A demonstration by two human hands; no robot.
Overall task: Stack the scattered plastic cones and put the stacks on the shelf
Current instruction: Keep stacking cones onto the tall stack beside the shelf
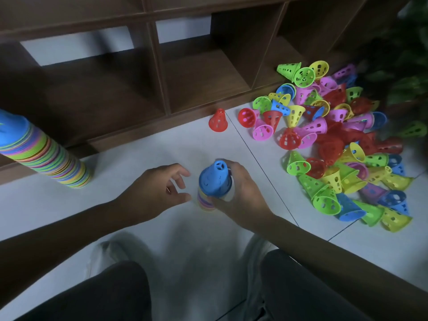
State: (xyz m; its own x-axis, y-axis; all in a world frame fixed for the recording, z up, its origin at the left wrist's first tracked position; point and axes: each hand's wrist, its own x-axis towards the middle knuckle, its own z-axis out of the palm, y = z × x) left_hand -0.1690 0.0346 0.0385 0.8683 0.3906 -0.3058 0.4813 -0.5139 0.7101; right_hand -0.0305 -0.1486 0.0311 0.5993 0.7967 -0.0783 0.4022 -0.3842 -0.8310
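You are crouched over a pale tiled floor (pixel 139 158), looking down at your own two bare hands. Between them stands a short stack of cones (pixel 214 184), upright on the floor, with a blue cone (pixel 215 179) on top and pastel rims showing beneath it.

Your right hand (pixel 240 193) is wrapped around the right side of that short stack, fingers curled against it and gripping it. Your left hand (pixel 159 188) sits just left of the stack, fingers spread and loosely curved, holding nothing and not quite touching it.

Well to the left of the short stack, a much taller stack (pixel 44 154) of many coloured cones stands on the floor. To the right of the short stack lies a large loose pile of cones (pixel 335 144) in red, green, yellow, pink and blue, lying at every angle. One red cone (pixel 218 121) stands alone, upright, beyond the short stack.

Further beyond it runs a dark wooden shelf (pixel 162 72) with open compartments.
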